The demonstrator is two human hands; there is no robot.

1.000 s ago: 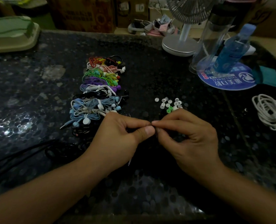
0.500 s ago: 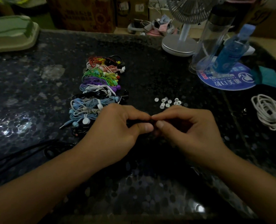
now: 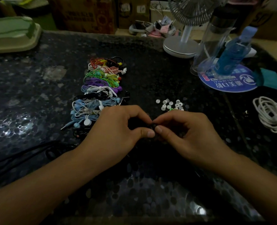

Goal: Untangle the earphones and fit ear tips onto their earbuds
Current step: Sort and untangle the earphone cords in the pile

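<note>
A small black earbud (image 3: 154, 126) is pinched between the fingers of the left hand (image 3: 118, 129) and right hand (image 3: 189, 132); loose white silicone ear tips (image 3: 169, 104) lie just beyond.

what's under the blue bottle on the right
The blue bottle stands on a round blue mat with white print. The bottle's base and a clear container beside it cover part of the mat, so its full print can't be read.

left hand (image 3: 118, 127), right hand (image 3: 191, 132), nudged slightly forward
</note>
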